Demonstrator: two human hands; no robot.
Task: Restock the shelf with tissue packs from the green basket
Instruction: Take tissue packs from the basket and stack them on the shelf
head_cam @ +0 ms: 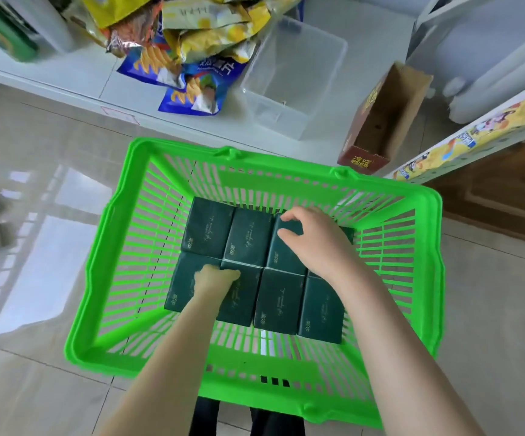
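Note:
A bright green basket [103, 247] stands on the tiled floor below me. Several dark green tissue packs [280, 297] lie flat in two rows on its bottom. My left hand [215, 276] reaches down into the near row, its fingers dug into the gap between two packs and curled round the edge of one. My right hand [313, 239] lies over the far row, thumb and fingers curled round a pack [281, 250] there. The white shelf [66, 77] runs across the top of the view.
On the shelf lie yellow and blue snack bags [192, 55], a clear plastic bin [289, 77] and a brown cardboard box [380, 121]. A second shelf edge [475, 140] with a yellow strip runs at the right. A wooden panel [506, 190] borders the floor there.

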